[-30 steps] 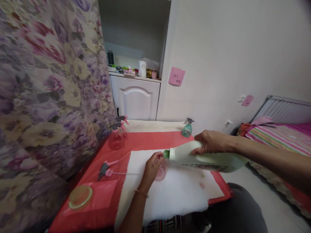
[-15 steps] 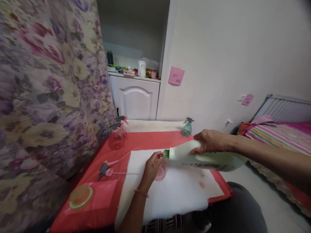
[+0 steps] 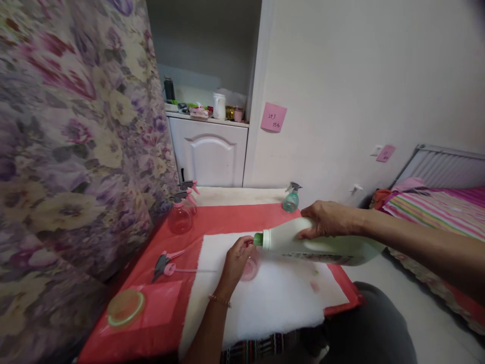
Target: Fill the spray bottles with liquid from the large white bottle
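Observation:
My right hand (image 3: 322,219) grips the handle of a large pale green jug (image 3: 322,250), tipped nearly flat. Its green spout is at the neck of a small clear pink bottle (image 3: 250,269) on the white towel. My left hand (image 3: 240,253) is closed around that bottle's neck and partly hides it. Whether liquid flows cannot be made out. A pink and grey spray head (image 3: 164,266) with a thin tube lies to the left of my left hand. Further left is a green-rimmed round lid or dish (image 3: 126,307).
Pink spray bottles (image 3: 181,218) stand at the back left of the red-covered table (image 3: 227,218). A green spray bottle (image 3: 291,199) stands at the back right. The white towel (image 3: 273,308) covers the table's front. A floral curtain (image 3: 76,177) hangs on the left; a bed (image 3: 450,212) is right.
Almost nothing differs. Both hands, the jug and the bottle keep their places; the view has shifted very slightly.

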The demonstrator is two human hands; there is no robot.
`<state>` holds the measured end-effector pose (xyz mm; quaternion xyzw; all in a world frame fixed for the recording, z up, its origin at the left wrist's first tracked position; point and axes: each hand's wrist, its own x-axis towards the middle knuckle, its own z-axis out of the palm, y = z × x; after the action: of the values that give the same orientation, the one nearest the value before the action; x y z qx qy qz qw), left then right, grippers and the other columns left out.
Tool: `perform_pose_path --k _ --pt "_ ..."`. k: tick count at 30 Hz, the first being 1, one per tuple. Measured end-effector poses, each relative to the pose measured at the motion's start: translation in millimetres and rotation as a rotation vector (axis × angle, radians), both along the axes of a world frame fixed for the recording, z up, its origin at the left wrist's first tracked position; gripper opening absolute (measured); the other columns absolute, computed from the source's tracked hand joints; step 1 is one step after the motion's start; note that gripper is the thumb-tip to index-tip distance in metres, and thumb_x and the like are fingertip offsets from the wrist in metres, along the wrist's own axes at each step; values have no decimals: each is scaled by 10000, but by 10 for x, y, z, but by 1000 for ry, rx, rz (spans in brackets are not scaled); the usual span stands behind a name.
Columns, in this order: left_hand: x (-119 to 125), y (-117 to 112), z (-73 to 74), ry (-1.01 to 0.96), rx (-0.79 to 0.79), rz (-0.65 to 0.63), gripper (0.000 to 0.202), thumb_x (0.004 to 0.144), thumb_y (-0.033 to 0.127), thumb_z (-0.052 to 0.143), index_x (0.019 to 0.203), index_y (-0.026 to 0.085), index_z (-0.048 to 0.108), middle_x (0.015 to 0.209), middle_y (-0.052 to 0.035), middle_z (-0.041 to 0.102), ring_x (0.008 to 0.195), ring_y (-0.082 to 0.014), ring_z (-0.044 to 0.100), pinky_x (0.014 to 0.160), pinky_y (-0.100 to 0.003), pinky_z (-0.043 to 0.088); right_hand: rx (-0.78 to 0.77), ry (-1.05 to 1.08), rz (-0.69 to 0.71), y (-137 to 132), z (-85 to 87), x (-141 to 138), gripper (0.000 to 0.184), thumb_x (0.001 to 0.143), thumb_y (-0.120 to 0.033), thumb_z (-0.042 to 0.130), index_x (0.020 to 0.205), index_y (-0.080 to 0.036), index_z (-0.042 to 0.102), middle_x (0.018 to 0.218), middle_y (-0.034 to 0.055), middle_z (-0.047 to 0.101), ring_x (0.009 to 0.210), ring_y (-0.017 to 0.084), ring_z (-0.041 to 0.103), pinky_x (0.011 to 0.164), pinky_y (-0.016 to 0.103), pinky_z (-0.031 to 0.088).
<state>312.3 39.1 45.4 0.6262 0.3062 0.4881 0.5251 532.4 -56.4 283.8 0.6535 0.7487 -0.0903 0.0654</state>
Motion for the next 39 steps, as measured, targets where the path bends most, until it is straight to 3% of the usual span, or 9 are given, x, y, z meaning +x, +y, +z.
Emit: perform_pose_path --k 14,39 --pt "-5 13 -24 -4 2 -15 278 818 397 626 1010 200 662 965 -47 707 947 -215 647 856 -310 476 0 -13 0 -3 -5 27 476 752 -686 578 792 -216 638 656 13 637 571 170 569 541 282 373" --pt "6 33 -12 1 29 -14 238 831 339 610 1014 195 657 967 -34 698 936 -195 638 857 -297 464 -8 -3 -34 15 1 29 472 728 -694 586 700 -225 538 581 -25 549 519 146 501 526 280 357"
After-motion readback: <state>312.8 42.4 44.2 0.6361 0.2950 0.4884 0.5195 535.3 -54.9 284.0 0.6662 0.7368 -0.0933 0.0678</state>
